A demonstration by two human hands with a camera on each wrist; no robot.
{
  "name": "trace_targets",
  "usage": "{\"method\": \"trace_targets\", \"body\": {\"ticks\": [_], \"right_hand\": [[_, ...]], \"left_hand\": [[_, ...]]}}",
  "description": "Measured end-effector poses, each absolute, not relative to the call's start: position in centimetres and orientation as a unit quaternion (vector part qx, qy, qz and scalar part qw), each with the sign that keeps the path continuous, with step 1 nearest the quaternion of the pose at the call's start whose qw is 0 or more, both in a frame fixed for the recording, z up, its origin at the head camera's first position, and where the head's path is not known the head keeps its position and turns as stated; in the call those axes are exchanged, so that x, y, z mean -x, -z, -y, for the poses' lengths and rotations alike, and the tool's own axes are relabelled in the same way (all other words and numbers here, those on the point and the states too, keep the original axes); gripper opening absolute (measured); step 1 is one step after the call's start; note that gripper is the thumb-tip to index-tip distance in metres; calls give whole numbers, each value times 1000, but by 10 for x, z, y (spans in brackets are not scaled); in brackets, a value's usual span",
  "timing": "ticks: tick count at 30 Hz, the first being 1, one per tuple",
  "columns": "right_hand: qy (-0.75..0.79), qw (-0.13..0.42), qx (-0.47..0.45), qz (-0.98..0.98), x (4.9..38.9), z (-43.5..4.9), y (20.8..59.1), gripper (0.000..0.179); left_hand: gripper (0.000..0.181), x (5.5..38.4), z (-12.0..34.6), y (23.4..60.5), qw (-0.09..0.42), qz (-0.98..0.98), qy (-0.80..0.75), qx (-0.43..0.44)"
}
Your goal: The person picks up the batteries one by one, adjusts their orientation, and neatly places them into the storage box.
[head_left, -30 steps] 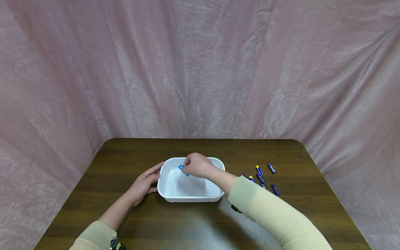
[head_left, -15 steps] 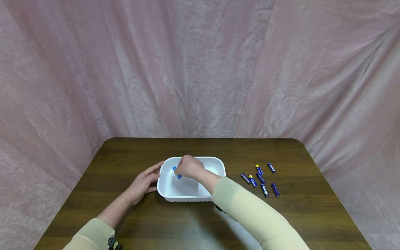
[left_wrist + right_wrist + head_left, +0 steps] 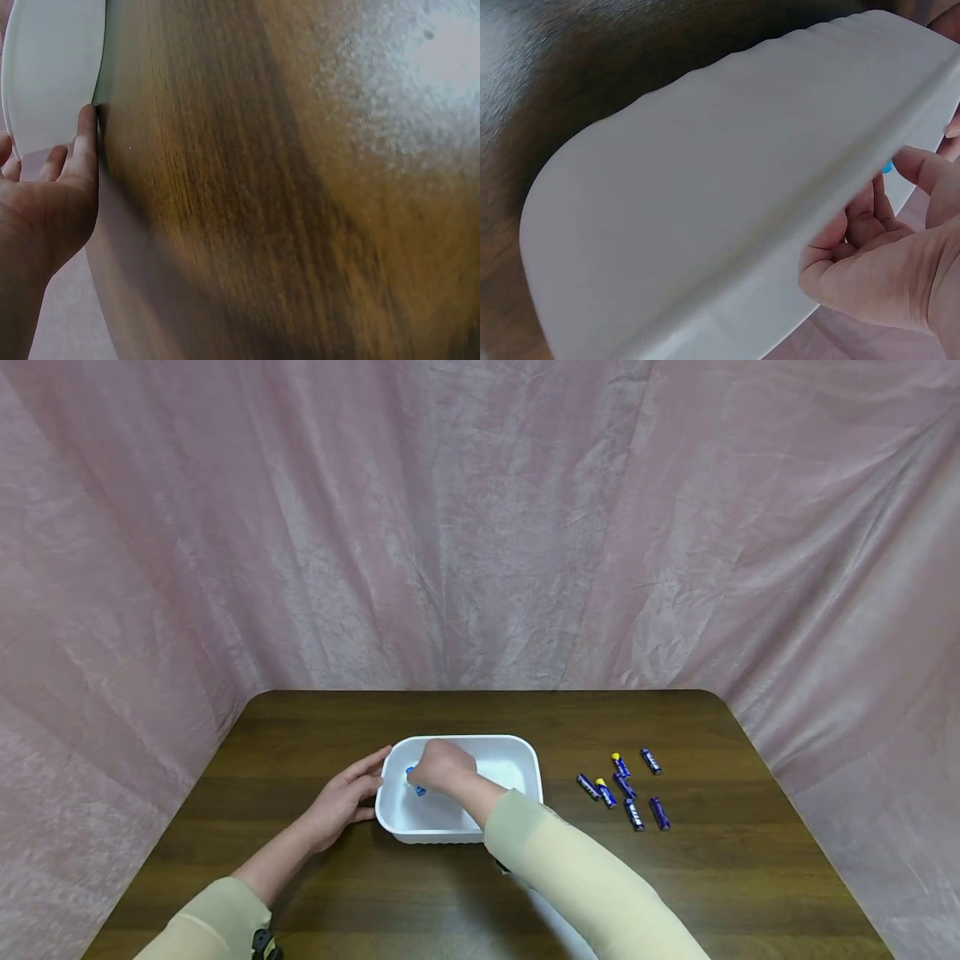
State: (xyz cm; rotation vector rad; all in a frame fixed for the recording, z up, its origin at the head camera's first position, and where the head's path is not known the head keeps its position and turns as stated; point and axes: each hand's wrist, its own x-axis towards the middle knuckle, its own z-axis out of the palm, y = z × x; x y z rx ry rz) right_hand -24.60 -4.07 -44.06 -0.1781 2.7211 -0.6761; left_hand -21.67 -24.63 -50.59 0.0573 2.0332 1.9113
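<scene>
A white plastic tray (image 3: 517,837) stands near the middle of the brown table. My left hand (image 3: 339,808) rests against its left end, with fairly straight fingers (image 3: 84,142) touching the wall and rim. Inside the tray's left half, my right hand (image 3: 444,767) pinches a small light-blue cylinder (image 3: 419,790), shaped like a battery. The fingers cover its middle, so only its two ends show. In the right wrist view the near wall (image 3: 705,172) of the tray hides part of the fingers, and a bit of blue shows beside the thumb (image 3: 919,166).
To the right of the tray lie several small dark-blue cylinders with white lettering, such as the one at the front (image 3: 633,815). Two have yellow ends, including the farther one (image 3: 620,766). A pink curtain (image 3: 480,527) hangs behind the table (image 3: 337,718).
My right hand has moved left and slightly nearer inside the tray, with the blue cylinder. Its sleeve has uncovered more of the dark-blue cylinders. The left hand has stayed at the tray's end.
</scene>
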Motion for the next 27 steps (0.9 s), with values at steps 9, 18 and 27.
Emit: {"method": "trace_targets", "body": {"ticks": [9,18,27], "right_hand": [[219,160,39,-962,246,54,448,27],[219,158,14,-963,247,60,450,25],[265,177,36,-947,243,59,450,17]], "left_hand": [[57,217,248,507,178,-722,-668,-27],[56,217,247,508,176,-719,-672,-25],[56,218,247,508,179,-718,-672,-21]]}}
